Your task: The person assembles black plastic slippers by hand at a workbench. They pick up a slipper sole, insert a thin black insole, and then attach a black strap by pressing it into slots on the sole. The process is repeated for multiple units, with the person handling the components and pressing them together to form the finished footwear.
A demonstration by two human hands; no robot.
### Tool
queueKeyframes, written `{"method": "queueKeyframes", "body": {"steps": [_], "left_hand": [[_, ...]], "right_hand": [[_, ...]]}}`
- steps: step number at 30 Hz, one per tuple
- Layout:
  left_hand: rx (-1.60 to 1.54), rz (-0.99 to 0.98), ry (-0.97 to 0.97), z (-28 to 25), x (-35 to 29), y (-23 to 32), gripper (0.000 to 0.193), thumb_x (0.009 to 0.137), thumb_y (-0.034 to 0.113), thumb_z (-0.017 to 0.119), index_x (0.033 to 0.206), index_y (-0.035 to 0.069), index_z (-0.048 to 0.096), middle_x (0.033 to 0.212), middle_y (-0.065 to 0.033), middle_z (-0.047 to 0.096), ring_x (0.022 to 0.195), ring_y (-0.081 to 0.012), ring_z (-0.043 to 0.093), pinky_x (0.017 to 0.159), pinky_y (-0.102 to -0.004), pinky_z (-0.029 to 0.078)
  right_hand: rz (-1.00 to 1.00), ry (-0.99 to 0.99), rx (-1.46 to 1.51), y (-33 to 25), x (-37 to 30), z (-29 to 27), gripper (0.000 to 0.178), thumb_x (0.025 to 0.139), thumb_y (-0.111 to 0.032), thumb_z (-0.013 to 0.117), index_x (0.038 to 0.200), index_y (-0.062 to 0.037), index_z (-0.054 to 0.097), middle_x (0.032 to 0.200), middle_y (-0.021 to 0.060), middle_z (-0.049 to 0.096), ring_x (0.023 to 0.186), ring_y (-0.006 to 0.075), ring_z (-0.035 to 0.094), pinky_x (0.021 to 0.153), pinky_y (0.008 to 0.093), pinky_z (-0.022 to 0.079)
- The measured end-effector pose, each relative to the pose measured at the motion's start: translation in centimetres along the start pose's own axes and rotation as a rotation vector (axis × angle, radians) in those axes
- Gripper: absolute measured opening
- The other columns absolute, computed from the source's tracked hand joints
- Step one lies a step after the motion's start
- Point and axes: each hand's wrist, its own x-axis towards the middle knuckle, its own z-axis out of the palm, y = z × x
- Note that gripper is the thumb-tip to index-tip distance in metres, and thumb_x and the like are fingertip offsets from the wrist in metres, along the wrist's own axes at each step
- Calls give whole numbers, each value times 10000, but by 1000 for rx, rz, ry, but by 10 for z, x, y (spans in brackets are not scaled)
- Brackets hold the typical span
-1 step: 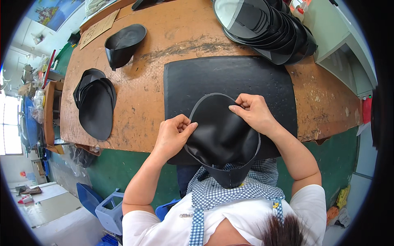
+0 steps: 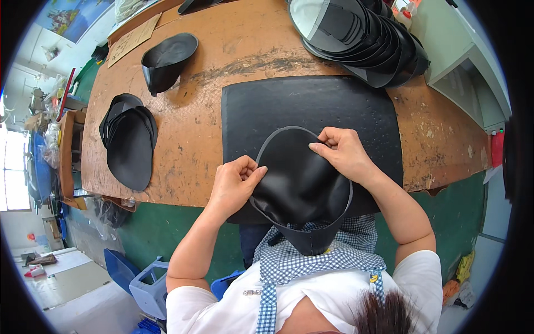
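Note:
A black, smooth, leather-like cupped piece (image 2: pixel 297 178) with a thin grey rim is held over the near edge of a black mat (image 2: pixel 311 103). Its near end curves down in front of my checked apron. At the left side of its rim, my left hand (image 2: pixel 236 181) pinches the edge between thumb and fingers. My right hand (image 2: pixel 345 153) grips the far right part of the rim the same way, thumb on the inner face. The underside of the piece is hidden.
A stack of flat black oval pieces (image 2: pixel 130 147) lies on the wooden table (image 2: pixel 189 139) at left. Beyond it stands another cupped black piece (image 2: pixel 167 64). Far right holds a large pile of black pieces (image 2: pixel 361 44), beside a pale cabinet (image 2: pixel 467 72). A blue plastic stool (image 2: pixel 149 289) is low at left.

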Motion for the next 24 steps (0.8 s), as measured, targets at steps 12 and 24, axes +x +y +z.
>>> {"method": "queueKeyframes", "body": {"steps": [12, 24], "left_hand": [[33, -2, 62, 3, -6, 6, 222, 911, 157, 769, 808, -4, 656, 624, 44, 584, 574, -9, 480, 538, -211, 396], [86, 12, 83, 6, -4, 7, 251, 890, 157, 778, 765, -5, 632, 599, 29, 579, 564, -15, 475, 536, -223, 396]], "right_hand": [[-83, 26, -209, -10, 2, 4, 277, 946, -215, 719, 858, 39, 650, 638, 174, 631, 577, 289, 617, 615, 393, 495], [-102, 4, -295, -13, 6, 4, 283, 948, -232, 706, 870, 35, 651, 678, 190, 663, 669, 373, 671, 695, 438, 530]]}}
